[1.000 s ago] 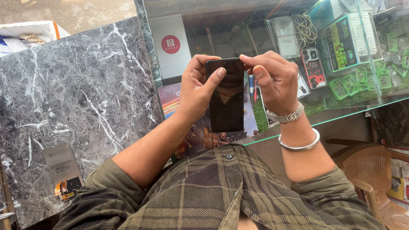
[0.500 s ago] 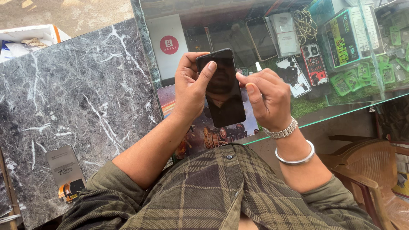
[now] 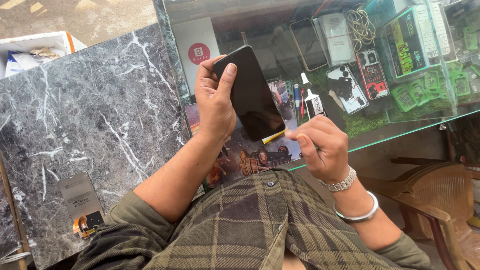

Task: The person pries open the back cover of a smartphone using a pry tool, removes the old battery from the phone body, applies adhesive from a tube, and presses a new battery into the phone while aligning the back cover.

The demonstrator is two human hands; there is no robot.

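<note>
Head cam, looking straight down. The left hand (image 3: 216, 102) is wrapped around a black smartphone (image 3: 251, 92), thumb pressed on the upper edge of the dark screen, fingers curled behind it. The phone is tilted and held up above a glass counter (image 3: 400, 135), screen facing the camera.

The right hand (image 3: 320, 147) sits just below the phone's bottom corner, fingers pinched shut on a thin yellow pry tool (image 3: 274, 136) whose tip touches the phone's lower edge. There's a metal watch (image 3: 341, 183) and a silver bangle (image 3: 357, 214) on that wrist.

Under the glass you can see a printed mat (image 3: 250, 160) with pictures on it, a small white glue bottle (image 3: 314, 102), a phone back cover (image 3: 345, 90) with camera cutouts, a coiled cable (image 3: 361, 25) and green packets (image 3: 440, 85). Left of the counter is a grey marble slab (image 3: 90, 125) with a small flat card (image 3: 80, 197) lying near its lower edge. A brown plastic chair (image 3: 440, 200) stands at the right. Plaid shirt fills the bottom.
</note>
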